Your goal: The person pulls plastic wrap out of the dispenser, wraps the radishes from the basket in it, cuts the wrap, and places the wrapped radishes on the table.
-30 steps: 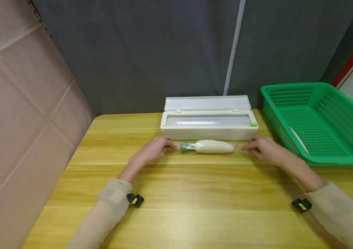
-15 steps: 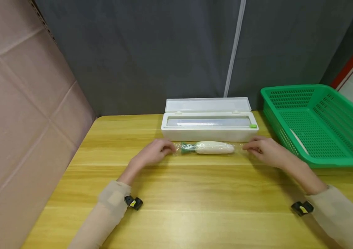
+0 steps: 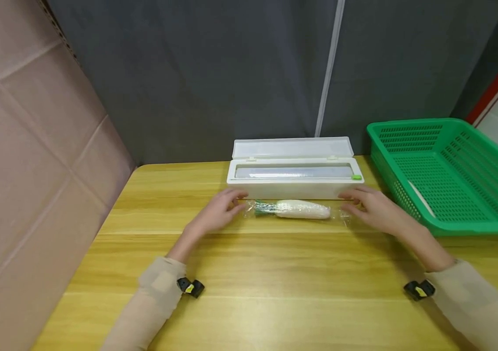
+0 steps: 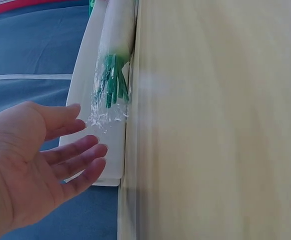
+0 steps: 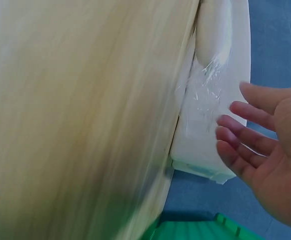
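At twelve o'clock on the pale wooden table [image 3: 271, 273], a white radish [image 3: 303, 209] lies wrapped in clear film [image 3: 250, 208] just in front of a white box [image 3: 295, 191], its green tops [image 3: 265, 208] pointing to nine o'clock. Your left hand [image 3: 220, 212] at eleven and your right hand [image 3: 376, 208] at one flank the wrapped length, both released, fingers loosely bent and apart, grasping nothing; whether any fingertip brushes the film is too fine to tell. The step in hand appears to be tidying the ends of the wrapping, with film crinkled past the tops and flaring loosely past the bare end. Your next move seems to call for a light pinch at those tails, gentle enough to spare the film.

Bands of grain run across the table, which catches a glare toward six o'clock. The box's lid [image 3: 293, 148] stands raised at its far side, with a green slider [image 3: 356, 177] at the three-o'clock end. A green basket [image 3: 486, 227] sits at two o'clock, grey cloth [image 3: 187, 73] hangs beyond at twelve, and a creased pinkish sheet [image 3: 34, 146] rises at ten.
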Available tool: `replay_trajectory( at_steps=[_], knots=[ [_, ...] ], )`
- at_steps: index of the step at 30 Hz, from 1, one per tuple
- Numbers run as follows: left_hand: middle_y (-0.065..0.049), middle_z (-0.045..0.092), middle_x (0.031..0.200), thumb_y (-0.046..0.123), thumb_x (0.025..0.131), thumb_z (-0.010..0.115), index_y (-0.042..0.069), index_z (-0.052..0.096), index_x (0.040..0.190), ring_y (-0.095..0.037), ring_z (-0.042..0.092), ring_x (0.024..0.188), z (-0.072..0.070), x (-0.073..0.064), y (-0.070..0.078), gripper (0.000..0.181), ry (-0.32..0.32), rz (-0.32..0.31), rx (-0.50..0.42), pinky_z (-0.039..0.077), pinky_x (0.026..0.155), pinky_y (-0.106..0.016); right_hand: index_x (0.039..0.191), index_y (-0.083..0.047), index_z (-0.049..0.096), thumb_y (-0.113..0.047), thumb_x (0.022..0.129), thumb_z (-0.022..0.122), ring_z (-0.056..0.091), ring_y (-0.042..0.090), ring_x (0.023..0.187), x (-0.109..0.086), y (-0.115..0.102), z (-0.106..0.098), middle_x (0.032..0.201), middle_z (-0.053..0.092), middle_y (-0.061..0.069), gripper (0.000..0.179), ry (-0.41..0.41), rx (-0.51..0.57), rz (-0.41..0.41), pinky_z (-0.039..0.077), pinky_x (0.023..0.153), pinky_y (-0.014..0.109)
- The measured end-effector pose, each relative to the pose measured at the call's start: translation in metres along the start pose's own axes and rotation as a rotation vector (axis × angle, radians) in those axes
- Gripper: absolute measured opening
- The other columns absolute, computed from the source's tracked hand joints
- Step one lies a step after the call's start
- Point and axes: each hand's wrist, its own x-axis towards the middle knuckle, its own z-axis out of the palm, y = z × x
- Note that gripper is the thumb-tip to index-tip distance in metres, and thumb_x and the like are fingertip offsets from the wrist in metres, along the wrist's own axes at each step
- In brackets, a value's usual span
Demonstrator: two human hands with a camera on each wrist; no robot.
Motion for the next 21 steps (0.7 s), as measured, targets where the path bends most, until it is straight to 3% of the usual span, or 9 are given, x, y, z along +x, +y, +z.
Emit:
replay_trajectory(
  at_steps=[7,13,21],
  knots=[
    [-0.012,0.056,0.14,0.025,0.101,0.064,0.005,0.051,0.146,-0.026,0.055,0.124,0.007,0.005,0.004,0.05,-0.09,0.012,-0.004,0.043,0.107,-0.043,0.117,0.005,0.067,-0.018,0.088,0.08,0.065,0.029,0.095,0.009,-0.004,0.009,0.109,0.068,0.018,0.039,-0.138,0.034,0.035,0.055,0.082,0.048],
    [-0.012,0.056,0.141,0.027,0.099,0.068,0.006,0.049,0.148,-0.027,0.051,0.13,0.01,0.012,0.006,0.057,-0.137,0.028,0.016,0.04,0.11,-0.042,0.121,0.007,0.066,-0.025,0.085,0.083,0.065,0.031,0.099,0.012,-0.005,0.015,0.113,0.069,0.018,0.051,-0.213,0.084,0.075,0.053,0.086,0.05],
    [-0.014,0.057,0.137,0.023,0.094,0.074,0.003,0.048,0.147,-0.028,0.053,0.126,0.012,0.016,0.009,0.063,-0.172,0.013,0.026,0.041,0.109,-0.042,0.115,0.002,0.068,-0.017,0.079,0.088,0.063,0.023,0.092,0.017,-0.002,0.022,0.103,0.069,0.006,0.045,-0.236,0.093,0.0,0.052,0.081,0.045]
  ],
)
